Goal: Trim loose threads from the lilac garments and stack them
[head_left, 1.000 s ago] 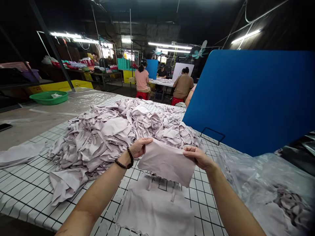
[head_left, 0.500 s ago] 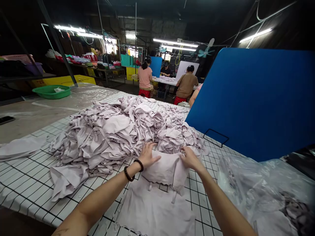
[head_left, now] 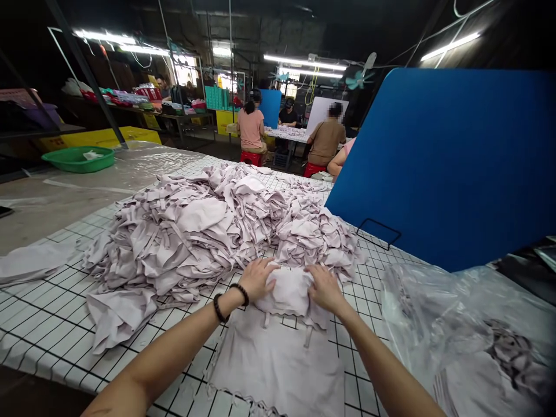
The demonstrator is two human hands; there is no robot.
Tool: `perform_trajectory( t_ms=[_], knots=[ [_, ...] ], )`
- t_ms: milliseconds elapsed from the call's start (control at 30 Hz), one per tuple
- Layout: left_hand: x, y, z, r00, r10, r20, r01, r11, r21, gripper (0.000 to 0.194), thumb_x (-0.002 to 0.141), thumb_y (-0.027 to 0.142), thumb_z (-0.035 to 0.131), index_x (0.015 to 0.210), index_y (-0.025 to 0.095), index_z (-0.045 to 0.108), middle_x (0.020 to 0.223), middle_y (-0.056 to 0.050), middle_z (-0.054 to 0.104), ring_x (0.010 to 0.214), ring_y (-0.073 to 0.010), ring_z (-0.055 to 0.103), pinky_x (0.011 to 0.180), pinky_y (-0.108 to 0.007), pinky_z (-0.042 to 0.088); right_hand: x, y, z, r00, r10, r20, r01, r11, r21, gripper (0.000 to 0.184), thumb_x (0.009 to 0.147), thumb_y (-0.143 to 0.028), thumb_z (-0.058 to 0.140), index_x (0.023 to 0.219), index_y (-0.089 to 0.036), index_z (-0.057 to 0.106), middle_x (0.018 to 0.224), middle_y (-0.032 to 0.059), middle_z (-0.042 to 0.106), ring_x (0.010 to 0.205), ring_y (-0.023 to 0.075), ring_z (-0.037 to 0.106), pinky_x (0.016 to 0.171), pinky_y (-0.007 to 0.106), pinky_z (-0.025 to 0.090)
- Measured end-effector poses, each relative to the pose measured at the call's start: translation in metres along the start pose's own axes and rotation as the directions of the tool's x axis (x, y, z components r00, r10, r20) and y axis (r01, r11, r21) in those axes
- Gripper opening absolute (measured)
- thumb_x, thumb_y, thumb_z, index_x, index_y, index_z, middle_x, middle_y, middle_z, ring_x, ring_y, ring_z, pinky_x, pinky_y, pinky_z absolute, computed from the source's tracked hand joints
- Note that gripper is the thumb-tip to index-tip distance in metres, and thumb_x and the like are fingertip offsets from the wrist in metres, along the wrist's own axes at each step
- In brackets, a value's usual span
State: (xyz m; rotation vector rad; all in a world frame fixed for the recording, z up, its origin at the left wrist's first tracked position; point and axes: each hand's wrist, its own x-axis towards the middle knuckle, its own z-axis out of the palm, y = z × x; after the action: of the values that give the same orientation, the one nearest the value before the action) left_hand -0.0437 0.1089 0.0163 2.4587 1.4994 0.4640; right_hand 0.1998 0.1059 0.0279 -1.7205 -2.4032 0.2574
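Observation:
A small pale lilac cloth piece (head_left: 284,295) lies under my two hands, its lower edge slightly wavy. My left hand (head_left: 259,279) rests on its left side, fingers stretched forward and thumb apart. At its right edge, my right hand (head_left: 325,289) lies with bent fingers spread over the fabric. Just below, towards me, a larger pale lilac cloth panel (head_left: 282,365) is laid flat, with a frilly lower left edge. Two short narrow straps show between the two cloths. Beyond my hands rises a big heap of similar cloth pieces (head_left: 174,231).
A blue board (head_left: 452,168) stands at the right behind a black wire stand (head_left: 377,234). Clear plastic bags (head_left: 434,307) with cloth lie at the right on the grid-patterned table (head_left: 56,341). A green basin (head_left: 78,162) sits far left. Several people sit at tables behind.
My right hand has shifted left and its fingers have spread from a pinch on the cloth's top edge. My left hand stays on the left side. The camera view has moved slightly.

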Motion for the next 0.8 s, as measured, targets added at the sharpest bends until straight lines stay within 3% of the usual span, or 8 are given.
perform_trajectory(
  t_ms=[67,133,267,367,500,633,700,800],
  knots=[
    [0.024,-0.007,-0.003,0.978,-0.009,0.208,-0.007,0.997,0.077,0.061,0.074,0.027,0.058,0.133,0.026,0.040,0.143,-0.008,0.034,0.123,-0.0297,0.038,0.099,-0.046,0.032,0.020,0.009,-0.005,0.989,0.022,0.147,-0.014,0.999,-0.052,0.053,0.067,-0.013,0.053,0.119,-0.021,0.049,0.110,0.0090,0.058,0.107,0.0271,0.044,0.083,0.036,0.030],
    [0.045,-0.014,-0.004,0.949,0.012,0.316,-0.041,0.995,0.087,0.067,0.065,0.028,0.065,0.129,0.026,0.046,0.132,-0.009,0.047,0.116,-0.0307,0.044,0.095,-0.045,0.035,0.032,0.015,-0.009,0.966,0.026,0.257,-0.011,0.998,-0.062,0.040,0.062,-0.014,0.057,0.102,-0.020,0.060,0.090,0.0071,0.062,0.096,0.0268,0.049,0.081,0.037,0.030],
    [0.068,-0.023,-0.001,0.940,0.059,0.337,-0.086,0.994,0.065,0.045,0.055,0.030,0.072,0.099,0.024,0.065,0.096,-0.008,0.065,0.100,-0.0308,0.055,0.091,-0.045,0.036,0.036,0.022,-0.017,0.968,-0.021,0.251,0.033,0.998,-0.045,0.006,0.059,-0.014,0.059,0.063,-0.018,0.057,0.082,0.0058,0.060,0.094,0.0261,0.048,0.081,0.037,0.030],
    [0.067,-0.026,-0.001,0.959,0.066,0.275,-0.075,0.997,0.020,0.027,0.057,0.031,0.071,0.081,0.021,0.065,0.082,-0.006,0.066,0.090,-0.0276,0.058,0.087,-0.040,0.038,0.029,0.029,-0.024,0.976,-0.112,0.187,0.084,0.985,0.150,0.004,0.062,-0.015,0.055,0.063,-0.017,0.052,0.091,0.0046,0.058,0.095,0.0225,0.047,0.080,0.032,0.033],
    [0.055,-0.027,-0.011,0.997,0.037,0.071,-0.031,0.996,-0.089,0.014,0.074,0.028,0.055,0.084,0.019,0.059,0.088,-0.005,0.063,0.086,-0.0189,0.058,0.076,-0.027,0.042,0.014,0.032,-0.032,0.982,-0.149,0.120,0.057,0.829,0.556,0.017,0.073,-0.020,0.045,0.089,-0.019,0.051,0.078,-0.0002,0.054,0.071,0.0146,0.050,0.059,0.023,0.036],
    [0.039,-0.024,-0.019,0.995,-0.056,-0.087,0.040,0.983,-0.180,0.012,0.083,0.024,0.042,0.085,0.018,0.052,0.073,0.000,0.059,0.066,-0.0121,0.055,0.059,-0.020,0.040,-0.002,0.016,-0.032,0.943,-0.183,0.279,0.024,0.871,0.490,0.035,0.065,-0.032,0.066,0.095,-0.021,0.052,0.080,-0.0015,0.057,0.067,0.0138,0.050,0.057,0.022,0.035],
    [0.029,-0.021,-0.020,0.984,-0.099,-0.149,0.068,0.978,-0.199,0.010,0.083,0.025,0.044,0.080,0.018,0.050,0.068,0.001,0.057,0.064,-0.0121,0.054,0.058,-0.020,0.038,-0.007,0.006,-0.026,0.967,-0.085,0.241,0.006,0.950,0.312,0.023,0.061,-0.027,0.068,0.077,-0.020,0.055,0.073,-0.0010,0.058,0.066,0.0146,0.050,0.058,0.023,0.033],
    [0.013,-0.017,-0.015,0.960,-0.163,-0.229,0.117,0.973,-0.201,0.014,0.082,0.032,0.050,0.077,0.019,0.048,0.068,0.000,0.055,0.066,-0.0148,0.054,0.058,-0.022,0.036,-0.011,0.000,-0.012,0.971,0.226,-0.080,-0.190,0.928,0.319,0.001,0.067,-0.021,0.055,0.068,-0.019,0.055,0.065,0.0010,0.057,0.064,0.0160,0.049,0.059,0.024,0.032]
  ],
)
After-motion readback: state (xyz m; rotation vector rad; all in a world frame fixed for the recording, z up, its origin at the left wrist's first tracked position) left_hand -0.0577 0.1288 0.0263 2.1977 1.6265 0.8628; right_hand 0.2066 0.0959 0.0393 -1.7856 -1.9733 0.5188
